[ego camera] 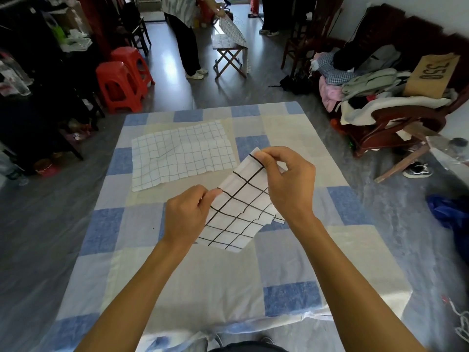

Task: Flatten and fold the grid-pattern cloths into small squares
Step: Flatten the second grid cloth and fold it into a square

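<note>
A white cloth with a bold dark grid (pixel 238 212) is being held slack and tilted above the checked sheet (pixel 291 298), pinched at its upper edge by the left hand (pixel 186 214) and right hand (pixel 286 181), while a larger, fine-gridded white cloth (pixel 182 156) is lying spread and wrinkled farther back.

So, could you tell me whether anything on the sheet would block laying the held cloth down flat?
Nothing visible does. The left hand and right hand pinch the dark-grid cloth over a bare stretch of the patchwork sheet; the fine-grid cloth lies farther off, to the left.
</note>
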The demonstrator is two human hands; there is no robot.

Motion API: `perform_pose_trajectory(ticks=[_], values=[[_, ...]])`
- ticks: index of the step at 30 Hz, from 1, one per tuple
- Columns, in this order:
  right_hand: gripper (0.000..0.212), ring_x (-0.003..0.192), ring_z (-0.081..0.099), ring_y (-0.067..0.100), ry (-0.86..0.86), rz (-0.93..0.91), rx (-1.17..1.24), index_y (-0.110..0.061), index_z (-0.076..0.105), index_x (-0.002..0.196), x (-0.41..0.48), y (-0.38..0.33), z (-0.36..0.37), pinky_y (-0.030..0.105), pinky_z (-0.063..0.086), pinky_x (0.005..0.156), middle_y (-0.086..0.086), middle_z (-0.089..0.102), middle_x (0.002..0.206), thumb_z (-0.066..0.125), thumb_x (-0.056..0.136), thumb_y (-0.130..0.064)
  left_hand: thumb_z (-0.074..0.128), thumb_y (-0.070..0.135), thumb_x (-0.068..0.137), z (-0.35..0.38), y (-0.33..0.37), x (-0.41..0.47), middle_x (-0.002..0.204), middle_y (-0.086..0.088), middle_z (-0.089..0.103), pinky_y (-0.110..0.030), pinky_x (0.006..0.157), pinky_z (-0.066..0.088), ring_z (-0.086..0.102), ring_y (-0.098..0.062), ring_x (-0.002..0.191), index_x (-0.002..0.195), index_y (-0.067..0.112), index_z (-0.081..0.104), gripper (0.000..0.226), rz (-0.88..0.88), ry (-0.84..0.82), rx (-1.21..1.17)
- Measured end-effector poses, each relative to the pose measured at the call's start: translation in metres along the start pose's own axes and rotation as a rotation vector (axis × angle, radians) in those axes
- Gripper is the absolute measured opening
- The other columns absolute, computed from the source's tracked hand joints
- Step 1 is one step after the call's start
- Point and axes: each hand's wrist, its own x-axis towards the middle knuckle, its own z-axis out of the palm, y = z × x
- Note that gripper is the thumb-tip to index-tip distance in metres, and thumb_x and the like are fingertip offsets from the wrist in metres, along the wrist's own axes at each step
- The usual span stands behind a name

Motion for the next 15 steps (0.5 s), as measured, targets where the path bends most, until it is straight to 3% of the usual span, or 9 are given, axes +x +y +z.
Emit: perform_pose_trajectory(ticks=[8,11,15], values=[[0.008,0.079,0.061,0.002,0.043,0.012,0.019,-0.028,0.07,0.085,0.002,-0.004,-0.001,0.033,0.053,0.071,-0.022,0.065,0.08,0.064,0.09,-0.027,0.045,0.045,0.097,0.003,-0.013,-0.014,0.045,-0.001,0.038,-0.018,0.043,0.024,0.024,-0.01,0.047,0.05,0.007,0.044,0.061,0.085,-0.015,0.06],[0.008,0.078,0.061,0.001,0.08,-0.005,0.006,-0.027,0.07,0.085,0.006,-0.007,-0.004,0.03,0.053,0.07,-0.023,0.064,0.08,0.064,0.09,-0.025,0.045,0.045,0.097,0.003,-0.025,-0.024,0.044,-0.002,0.039,-0.027,0.035,0.031,0.028,-0.014,0.04,0.049,0.007,0.044,0.061,0.112,-0.055,0.119],[0.008,0.078,0.061,0.002,0.065,-0.03,-0.047,-0.027,0.071,0.086,0.007,-0.002,-0.009,0.032,0.052,0.07,-0.021,0.064,0.08,0.064,0.09,-0.025,0.044,0.046,0.097,-0.003,-0.047,-0.038,0.042,-0.001,0.041,-0.026,0.03,0.03,0.033,-0.018,0.035,0.048,0.01,0.047,0.061,0.181,-0.067,0.25]])
